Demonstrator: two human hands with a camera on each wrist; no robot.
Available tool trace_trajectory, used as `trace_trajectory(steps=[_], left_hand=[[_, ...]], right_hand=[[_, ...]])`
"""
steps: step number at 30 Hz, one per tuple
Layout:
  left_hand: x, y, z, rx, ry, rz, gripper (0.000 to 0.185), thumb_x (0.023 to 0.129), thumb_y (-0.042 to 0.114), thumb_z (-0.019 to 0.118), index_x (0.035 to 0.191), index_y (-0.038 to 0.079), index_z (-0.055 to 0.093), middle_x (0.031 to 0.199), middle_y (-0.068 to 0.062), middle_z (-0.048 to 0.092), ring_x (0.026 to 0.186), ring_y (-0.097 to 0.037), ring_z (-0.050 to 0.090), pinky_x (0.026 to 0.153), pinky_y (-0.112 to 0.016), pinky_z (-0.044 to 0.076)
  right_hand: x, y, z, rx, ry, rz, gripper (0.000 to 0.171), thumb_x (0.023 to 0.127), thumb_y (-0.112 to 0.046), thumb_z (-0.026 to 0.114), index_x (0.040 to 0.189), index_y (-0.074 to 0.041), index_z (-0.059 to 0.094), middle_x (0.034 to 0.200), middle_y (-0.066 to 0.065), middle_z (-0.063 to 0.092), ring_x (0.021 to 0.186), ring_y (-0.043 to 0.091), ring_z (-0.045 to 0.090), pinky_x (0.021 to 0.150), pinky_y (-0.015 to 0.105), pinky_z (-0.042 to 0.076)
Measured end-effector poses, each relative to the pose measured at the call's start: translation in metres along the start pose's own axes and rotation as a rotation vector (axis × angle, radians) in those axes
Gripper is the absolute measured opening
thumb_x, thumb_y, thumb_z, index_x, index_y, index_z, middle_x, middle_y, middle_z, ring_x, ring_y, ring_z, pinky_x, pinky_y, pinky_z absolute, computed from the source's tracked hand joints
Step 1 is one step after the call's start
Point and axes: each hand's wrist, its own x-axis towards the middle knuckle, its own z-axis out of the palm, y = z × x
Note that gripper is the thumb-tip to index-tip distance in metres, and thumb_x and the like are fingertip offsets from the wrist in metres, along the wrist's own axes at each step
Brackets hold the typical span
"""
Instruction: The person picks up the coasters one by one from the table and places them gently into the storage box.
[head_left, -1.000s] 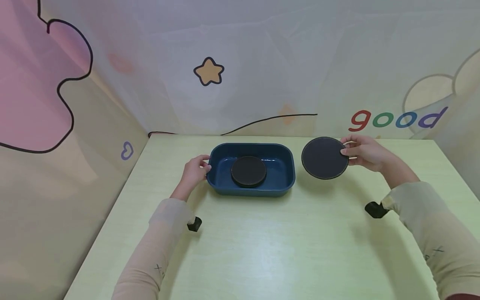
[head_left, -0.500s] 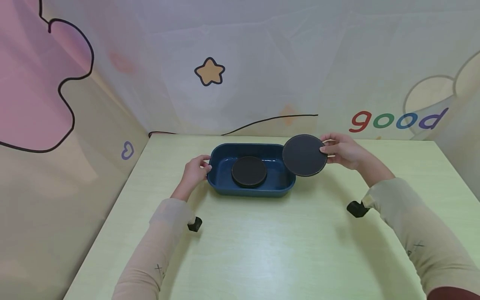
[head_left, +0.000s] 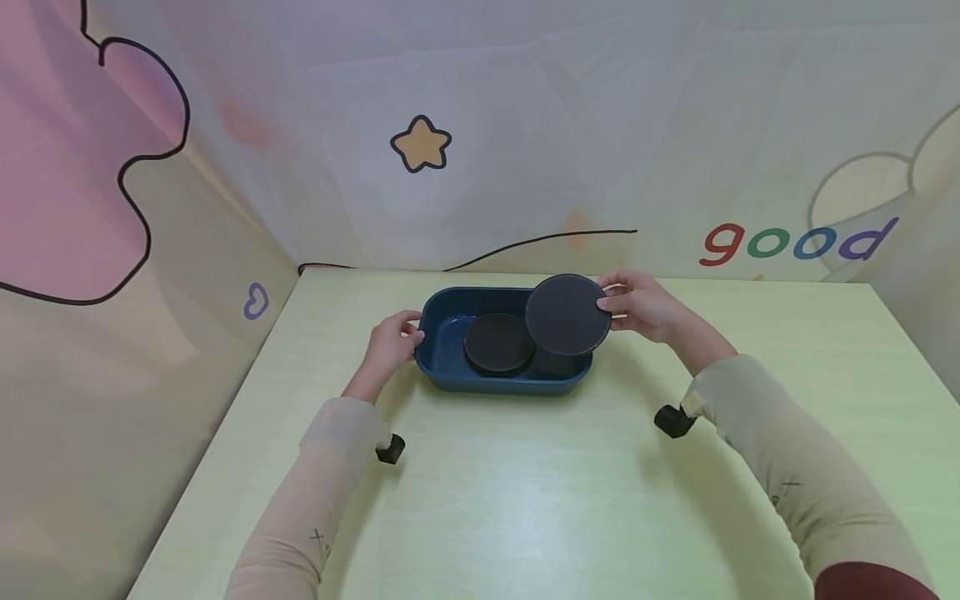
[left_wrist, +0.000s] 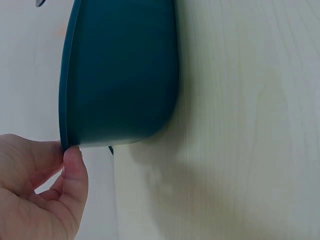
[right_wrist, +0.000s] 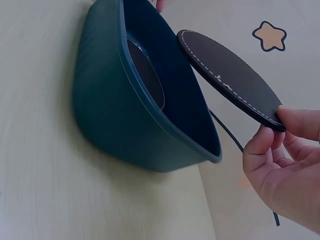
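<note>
On the pale yellow-green wood-grain tabletop (head_left: 525, 500), a dark blue rectangular tray (head_left: 450, 375) with rounded corners sits toward the far edge, near the backdrop. One black round coaster (head_left: 495, 346) lies flat on the tray floor, left of centre.

Left hand (head_left: 390, 342): positioned at the tray's left short end. Thumb and curled fingers pinch the rim there; the left wrist view shows the thumb tip (left_wrist: 75, 167) pressed against the rim edge of the tray (left_wrist: 120, 75).

Right hand (head_left: 645, 304): holds a second black round coaster (head_left: 567, 314) by its right edge, pinched between thumb and fingertips. The right wrist view shows the thumb (right_wrist: 260, 145) beneath and a finger above the coaster's rim, with pale stitching running round the disc (right_wrist: 225, 75). The disc is tilted and held in the air above the right half of the tray; in the head view it overlaps the edge of the coaster lying inside. Whether the two discs touch cannot be determined.

Both forearms wear beige sleeves, each with a small black camera mount at the wrist.

Surroundings: a printed fabric backdrop encloses the table on three sides. Markings include an orange star (head_left: 421, 143), a pink cloud shape (head_left: 67, 167) at left, a small heart outline (head_left: 255, 302), and the coloured word "good" (head_left: 797, 240) at right.
</note>
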Motion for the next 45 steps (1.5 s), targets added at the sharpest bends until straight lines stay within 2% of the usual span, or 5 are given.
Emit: trace_trajectory(steps=[7, 15, 25, 36, 45], left_hand=[[-0.002, 0.0, 0.0, 0.005, -0.002, 0.01, 0.037, 0.088, 0.007, 0.051, 0.125, 0.009, 0.047, 0.1, -0.014, 0.054, 0.078, -0.02, 0.054, 0.067, -0.026, 0.054], [-0.005, 0.003, -0.001, -0.003, 0.012, 0.05, 0.036, 0.088, 0.005, 0.051, 0.123, 0.006, 0.049, 0.097, -0.016, 0.056, 0.068, -0.016, 0.056, 0.059, -0.025, 0.054], [-0.003, 0.003, -0.002, 0.008, 0.018, 0.045, 0.036, 0.088, 0.006, 0.051, 0.123, 0.007, 0.049, 0.096, -0.015, 0.056, 0.072, -0.018, 0.056, 0.062, -0.025, 0.054], [-0.002, 0.001, -0.001, 0.008, 0.021, 0.038, 0.036, 0.088, 0.006, 0.051, 0.124, 0.008, 0.049, 0.097, -0.015, 0.056, 0.071, -0.017, 0.055, 0.061, -0.024, 0.054], [-0.002, 0.001, -0.001, -0.003, 0.015, 0.031, 0.036, 0.088, 0.006, 0.051, 0.124, 0.008, 0.049, 0.097, -0.015, 0.055, 0.072, -0.018, 0.055, 0.062, -0.025, 0.054]], right_hand=[[0.012, 0.004, 0.022, 0.05, 0.003, -0.006, 0.017, 0.087, 0.003, 0.047, 0.097, -0.009, 0.041, 0.07, -0.004, 0.054, 0.057, 0.007, 0.054, 0.053, 0.02, 0.045], [0.029, 0.013, 0.043, 0.077, 0.047, 0.034, 0.016, 0.087, 0.003, 0.046, 0.095, -0.01, 0.042, 0.065, -0.005, 0.053, 0.053, 0.007, 0.051, 0.05, 0.019, 0.043], [0.044, 0.022, 0.063, 0.066, 0.089, 0.062, 0.017, 0.086, 0.001, 0.049, 0.099, -0.008, 0.042, 0.076, -0.002, 0.049, 0.057, 0.009, 0.051, 0.052, 0.02, 0.043], [0.058, 0.033, 0.079, 0.053, 0.123, 0.108, 0.017, 0.085, 0.0, 0.051, 0.099, -0.008, 0.043, 0.073, -0.002, 0.052, 0.058, 0.01, 0.051, 0.052, 0.021, 0.043], [0.068, 0.045, 0.084, 0.031, 0.173, 0.135, 0.024, 0.084, 0.0, 0.052, 0.106, -0.002, 0.042, 0.069, -0.002, 0.05, 0.055, 0.01, 0.048, 0.05, 0.02, 0.042]])
